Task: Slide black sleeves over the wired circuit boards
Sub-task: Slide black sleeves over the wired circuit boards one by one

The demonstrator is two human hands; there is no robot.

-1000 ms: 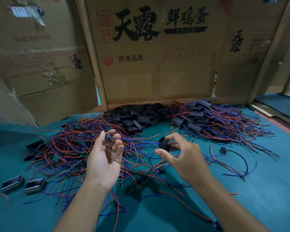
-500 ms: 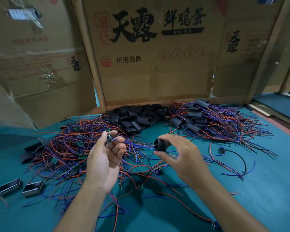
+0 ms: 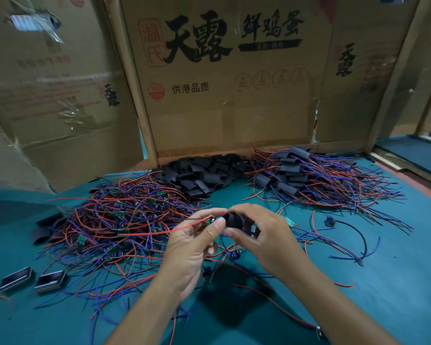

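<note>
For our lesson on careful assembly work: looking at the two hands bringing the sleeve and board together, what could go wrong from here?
1. The left hand pinches the small circuit board only at its fingertips, so it may slip or tilt as it meets the black sleeve.
2. The right hand may squeeze the soft sleeve's mouth flat, blocking entry.
3. The board's red wire trails towards the tangled wire pile and could snag there.

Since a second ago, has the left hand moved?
Yes. The left hand has shifted right, off the loose wire pile, to meet the right hand and its black sleeve.
</note>
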